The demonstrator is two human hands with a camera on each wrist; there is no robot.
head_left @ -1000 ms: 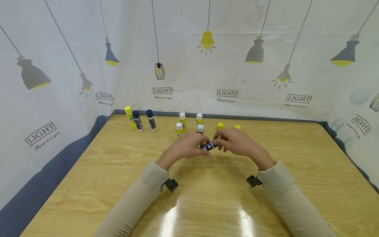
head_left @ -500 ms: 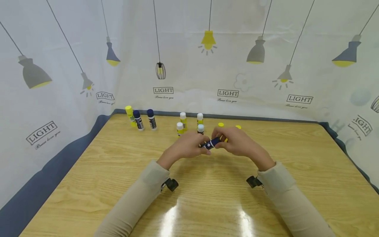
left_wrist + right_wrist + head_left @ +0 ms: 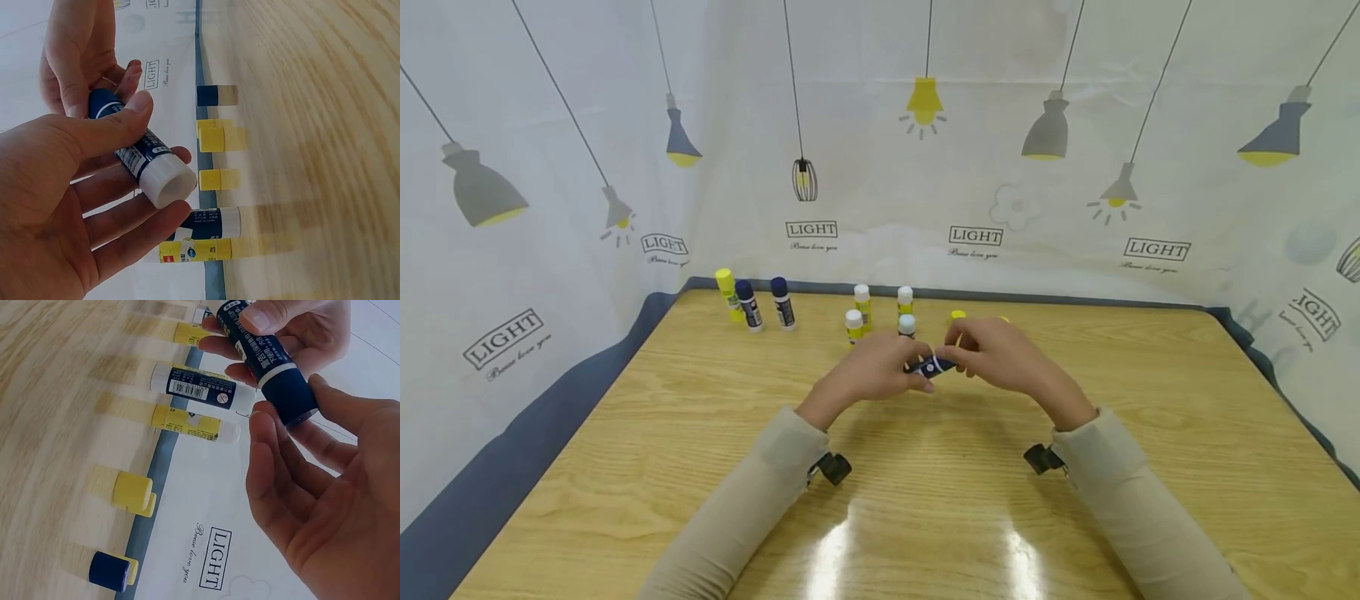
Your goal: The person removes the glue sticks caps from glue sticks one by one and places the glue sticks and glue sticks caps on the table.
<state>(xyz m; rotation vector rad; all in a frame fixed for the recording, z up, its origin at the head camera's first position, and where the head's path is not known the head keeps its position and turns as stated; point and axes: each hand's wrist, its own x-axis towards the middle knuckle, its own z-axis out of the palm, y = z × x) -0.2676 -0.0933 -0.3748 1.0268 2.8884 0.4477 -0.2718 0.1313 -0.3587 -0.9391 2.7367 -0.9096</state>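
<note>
A navy glue stick (image 3: 931, 367) is held tilted above the table between both hands. My left hand (image 3: 876, 367) grips its label part, thumb on top, with the white base (image 3: 167, 180) pointing out in the left wrist view. At the other end, my right hand (image 3: 1000, 354) pinches the navy cap (image 3: 289, 399) between thumb and fingers. A white ring shows between cap and label, and the cap sits against the body. Behind the hands stand several white-capped glue sticks (image 3: 862, 304), partly hidden by the left hand.
At the back left stand a yellow glue stick (image 3: 726, 287) and two navy ones (image 3: 782, 303). Loose yellow caps (image 3: 132, 490) and a navy cap (image 3: 109, 571) stand behind my right hand. A printed curtain (image 3: 880, 167) borders the wooden table (image 3: 925, 500).
My right hand shifted its fingers on the cap end, tilting slightly and then settling back. The left hand keeps its grip almost unmoved. The standing glue sticks stay where they were.
</note>
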